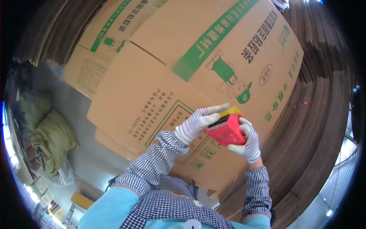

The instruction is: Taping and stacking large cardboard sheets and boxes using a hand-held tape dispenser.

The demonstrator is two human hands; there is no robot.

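In front of my chest, both hands hold a red block with a black ridged strip along its upper left side. It looks like a hand stamp, but I cannot make out its exact kind. A yellow piece shows behind its upper edge. My right hand, in a striped white glove, is closed round the block's right side. At the left, my gloved left hand has its fingers along the black strip and yellow piece, pinching that end. Below them lies a flat brown carton with green printing.
Another printed carton lies underneath at the upper left. Tall stacks of flattened cardboard stand at the right and far left. Green sacks sit on the grey floor at left, near a yellow-topped stand.
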